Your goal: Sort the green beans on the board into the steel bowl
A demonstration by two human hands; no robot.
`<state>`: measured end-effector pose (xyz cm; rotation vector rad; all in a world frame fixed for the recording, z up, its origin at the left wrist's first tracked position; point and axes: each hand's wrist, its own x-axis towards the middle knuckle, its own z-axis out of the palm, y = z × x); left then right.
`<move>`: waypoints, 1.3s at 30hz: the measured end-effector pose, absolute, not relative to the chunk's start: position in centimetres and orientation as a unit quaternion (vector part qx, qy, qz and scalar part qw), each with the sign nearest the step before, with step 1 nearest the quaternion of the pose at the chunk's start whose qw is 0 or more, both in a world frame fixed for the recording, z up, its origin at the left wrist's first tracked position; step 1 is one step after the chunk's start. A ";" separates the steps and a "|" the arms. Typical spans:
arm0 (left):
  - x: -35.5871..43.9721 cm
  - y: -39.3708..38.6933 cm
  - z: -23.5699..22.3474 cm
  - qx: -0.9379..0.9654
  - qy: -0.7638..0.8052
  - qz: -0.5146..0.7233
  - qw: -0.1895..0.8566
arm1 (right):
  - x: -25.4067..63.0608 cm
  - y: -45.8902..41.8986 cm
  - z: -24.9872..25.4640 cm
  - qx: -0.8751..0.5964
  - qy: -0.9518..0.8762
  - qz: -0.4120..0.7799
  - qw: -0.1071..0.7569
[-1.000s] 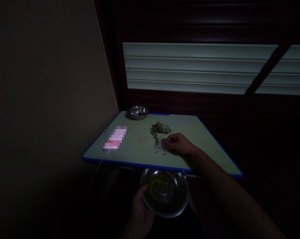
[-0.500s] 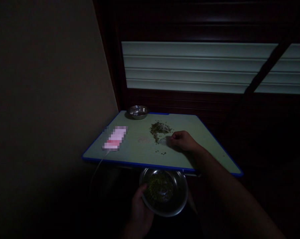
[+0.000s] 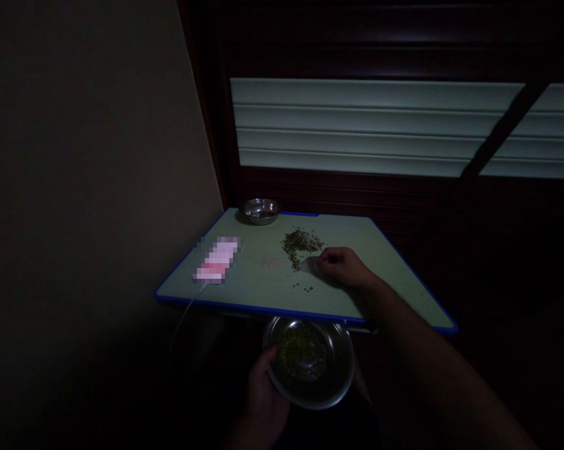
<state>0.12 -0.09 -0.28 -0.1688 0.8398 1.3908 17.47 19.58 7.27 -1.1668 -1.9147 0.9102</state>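
My left hand (image 3: 267, 390) grips the rim of a steel bowl (image 3: 340, 381), thumb over the edge, just below the table's front edge. Small green beans (image 3: 303, 353) cover part of the bowl's bottom. Over the table, my right hand (image 3: 345, 265) is closed on what looks like a spoon (image 3: 308, 265), its pale end resting at the near side of a bean pile (image 3: 298, 240). Some whitish grains show among the beans in the pile. To its left lies a thin patch of pale grains (image 3: 271, 262), and several stray beans (image 3: 308, 289) lie nearer me.
The light green table (image 3: 253, 294) has a blue edge. A second steel bowl (image 3: 260, 212) stands at its back left corner; dark contents show faintly. A blurred-out phone (image 3: 217, 259) with a white cable (image 3: 184, 315) lies at the left. A wall and dark panelling stand behind.
The pale end of the spoon has tilted slightly and shows more clearly beside the beans. My left hand and the bowl have hardly moved.
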 end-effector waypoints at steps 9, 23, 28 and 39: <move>0.1 -0.1 -0.5 -0.086 0.369 0.622 0.686 | 17.5 19.6 7.2 -0.431 -0.744 0.366 0.356; -0.1 0.0 -1.3 -0.073 0.364 0.620 0.691 | 17.2 19.5 7.3 -0.407 -0.756 0.377 0.347; -0.1 0.1 -1.0 -0.077 0.370 0.616 0.691 | 17.2 19.6 7.0 -0.400 -0.759 0.369 0.356; 0.1 0.0 -1.1 -0.062 0.379 0.614 0.690 | 16.6 19.5 7.1 -0.395 -0.761 0.375 0.351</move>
